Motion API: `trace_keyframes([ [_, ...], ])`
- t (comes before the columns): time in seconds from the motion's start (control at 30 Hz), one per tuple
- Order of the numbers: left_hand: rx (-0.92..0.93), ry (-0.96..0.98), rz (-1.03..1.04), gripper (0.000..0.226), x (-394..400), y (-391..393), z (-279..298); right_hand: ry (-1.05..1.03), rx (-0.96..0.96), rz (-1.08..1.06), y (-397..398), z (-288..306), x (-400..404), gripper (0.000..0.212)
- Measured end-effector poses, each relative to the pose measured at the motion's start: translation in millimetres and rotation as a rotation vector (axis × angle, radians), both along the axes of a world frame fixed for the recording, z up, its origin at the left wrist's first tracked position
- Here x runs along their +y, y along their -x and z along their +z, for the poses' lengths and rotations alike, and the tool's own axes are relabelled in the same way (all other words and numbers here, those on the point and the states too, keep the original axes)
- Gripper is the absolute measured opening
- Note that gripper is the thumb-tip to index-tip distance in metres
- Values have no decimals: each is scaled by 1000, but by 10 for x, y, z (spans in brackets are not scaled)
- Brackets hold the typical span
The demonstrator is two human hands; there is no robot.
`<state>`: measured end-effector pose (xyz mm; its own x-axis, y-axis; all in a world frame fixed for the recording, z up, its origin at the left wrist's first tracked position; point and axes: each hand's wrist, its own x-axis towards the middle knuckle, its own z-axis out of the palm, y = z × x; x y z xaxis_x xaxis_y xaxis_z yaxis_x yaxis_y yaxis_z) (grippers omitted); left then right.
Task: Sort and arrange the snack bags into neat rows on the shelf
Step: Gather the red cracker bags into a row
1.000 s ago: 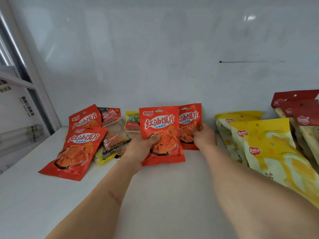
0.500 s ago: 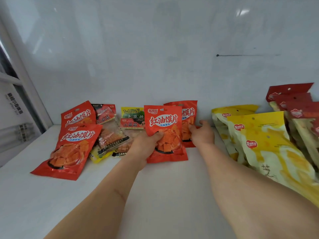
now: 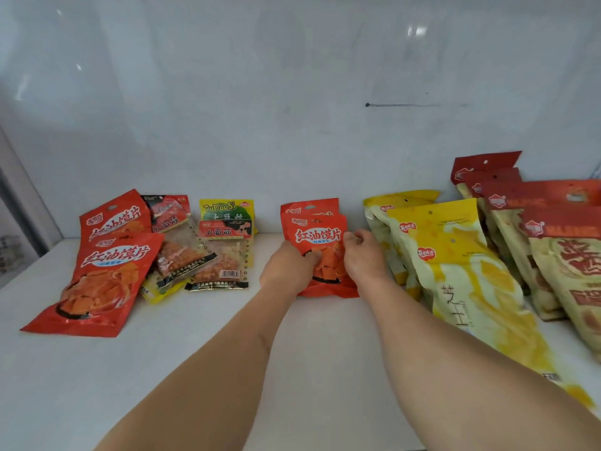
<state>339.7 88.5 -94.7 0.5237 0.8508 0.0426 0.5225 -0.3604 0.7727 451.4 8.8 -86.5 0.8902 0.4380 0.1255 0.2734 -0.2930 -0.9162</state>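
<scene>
Holding the front red snack bag point(image 3: 320, 252) at both sides, the left hand point(image 3: 287, 266) and right hand point(image 3: 364, 255) pinched it upright against a matching bag behind, at 12 o'clock on the shelf point(image 3: 309, 353). Next probably came the flat red bags point(image 3: 97, 275) at 9 o'clock.

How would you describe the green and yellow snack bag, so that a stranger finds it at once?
Look at the white back wall of the shelf, left of both hands. A small green and yellow snack bag leans there, behind a clear packet with a red label. Only it has Latin letters, "TuDouSi".
</scene>
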Motion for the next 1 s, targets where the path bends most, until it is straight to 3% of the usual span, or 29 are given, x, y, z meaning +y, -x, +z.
trace_keyframes([
  [0.17,144,-96,80,59,-51,-56,21,13,-62,58,-45,-54,-4,24],
  [0.5,122,-110,156,55,-138,-44,59,140,-182,51,-52,-94,42,30],
  [0.7,304,-360,255,49,-327,330,265,358,-562,13,127,13,5,35],
  [0.83,517,-624,267,38,-318,732,358,353,-787,185,412,92,92,31],
  [1.0,616,-755,287,30,-189,1274,445,342,-943,413,922,197,283,29],
])
